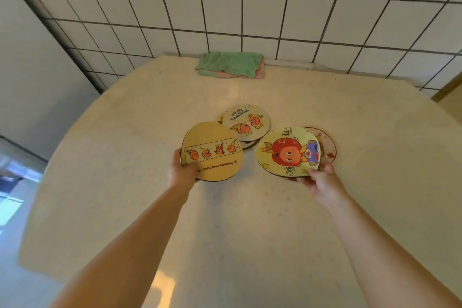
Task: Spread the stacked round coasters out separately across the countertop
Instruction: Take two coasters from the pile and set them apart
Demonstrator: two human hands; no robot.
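Left hand (182,170) pinches the near edge of a tan coaster (212,151) with a strip of four cartoon figures. Right hand (322,180) grips the near rim of a yellow coaster (288,151) — a reddish coaster (326,144) shows just behind it. Remaining stack (246,121) lies between and beyond them on the beige tabletop (250,220). Folded green cloth (230,62) against the tiled wall, well apart.

A beige speckled table (150,207) carries a small pile of round cartoon coasters (246,122) at its middle and folded green-and-pink cloths (230,64) against the tiled wall.
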